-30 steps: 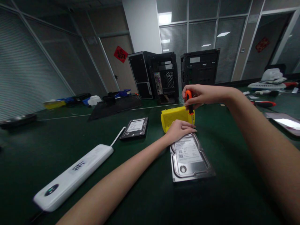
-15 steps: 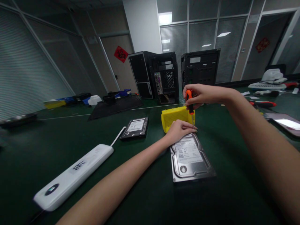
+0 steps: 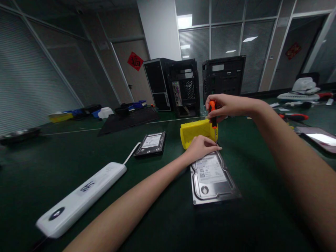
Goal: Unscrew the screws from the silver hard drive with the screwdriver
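Observation:
A silver hard drive (image 3: 212,178) with a white label lies flat on the dark green tabletop. Across its far end rests my left hand (image 3: 200,147), closed on that end with the fingers pointing right. My right hand (image 3: 219,107) grips an orange-and-black screwdriver (image 3: 213,112) by the handle, nearly upright. Its thin shaft runs down to the drive's far edge beside my left fingertips, where the tip is hard to make out. Just behind my left hand stands a yellow plastic tray-like piece (image 3: 190,133), partly covered by the hand.
A second hard drive (image 3: 151,142) lies to the left, near a long white device (image 3: 84,199) with a thin strip at its end. Black computer cases (image 3: 185,87) stand at the back. At the right are red-handled pliers (image 3: 295,117) and a phone-like slab (image 3: 317,138).
The fingers of my left hand have shifted slightly at the drive's far end. The screwdriver stays in nearly the same place, and the whole view has moved a touch.

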`<state>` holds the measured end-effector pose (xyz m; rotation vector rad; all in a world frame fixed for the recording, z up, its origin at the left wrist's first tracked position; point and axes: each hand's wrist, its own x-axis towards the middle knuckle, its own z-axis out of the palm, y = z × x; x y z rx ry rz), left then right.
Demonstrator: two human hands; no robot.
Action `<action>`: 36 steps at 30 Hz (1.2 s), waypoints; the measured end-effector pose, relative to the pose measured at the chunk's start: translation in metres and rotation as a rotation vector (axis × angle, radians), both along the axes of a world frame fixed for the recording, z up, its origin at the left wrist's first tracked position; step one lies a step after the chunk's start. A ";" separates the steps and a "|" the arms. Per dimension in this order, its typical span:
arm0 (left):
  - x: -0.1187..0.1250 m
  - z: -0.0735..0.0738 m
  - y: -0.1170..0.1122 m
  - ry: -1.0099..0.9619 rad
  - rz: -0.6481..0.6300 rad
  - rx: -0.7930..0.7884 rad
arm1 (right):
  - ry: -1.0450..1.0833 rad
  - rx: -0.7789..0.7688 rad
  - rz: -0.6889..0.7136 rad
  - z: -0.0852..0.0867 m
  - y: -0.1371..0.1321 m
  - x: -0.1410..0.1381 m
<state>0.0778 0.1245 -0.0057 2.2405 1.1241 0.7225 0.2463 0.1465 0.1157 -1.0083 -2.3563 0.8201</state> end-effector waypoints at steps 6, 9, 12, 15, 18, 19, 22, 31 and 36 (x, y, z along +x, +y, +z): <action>0.002 0.000 0.003 0.056 0.026 0.050 | -0.017 0.045 0.008 0.000 0.002 0.000; 0.003 -0.001 0.003 0.069 0.019 0.069 | -0.008 0.034 0.014 0.000 0.002 0.000; 0.002 -0.001 0.003 0.077 0.015 0.082 | -0.006 0.016 0.010 0.000 0.000 0.000; 0.002 -0.001 0.002 0.079 0.014 0.088 | -0.004 0.015 0.014 0.001 0.000 -0.001; 0.002 -0.001 0.002 0.078 0.016 0.090 | 0.005 0.012 0.016 0.001 0.000 -0.001; 0.002 -0.001 0.002 0.078 0.019 0.090 | 0.007 0.009 0.019 0.001 0.000 -0.001; 0.002 -0.001 0.003 0.083 0.032 0.084 | -0.001 0.012 0.017 0.000 0.001 -0.001; 0.001 -0.005 0.008 0.072 0.048 0.037 | -0.014 0.047 0.014 -0.002 0.004 -0.001; 0.000 -0.006 0.006 0.044 0.025 -0.004 | -0.022 0.074 0.030 -0.001 0.002 0.000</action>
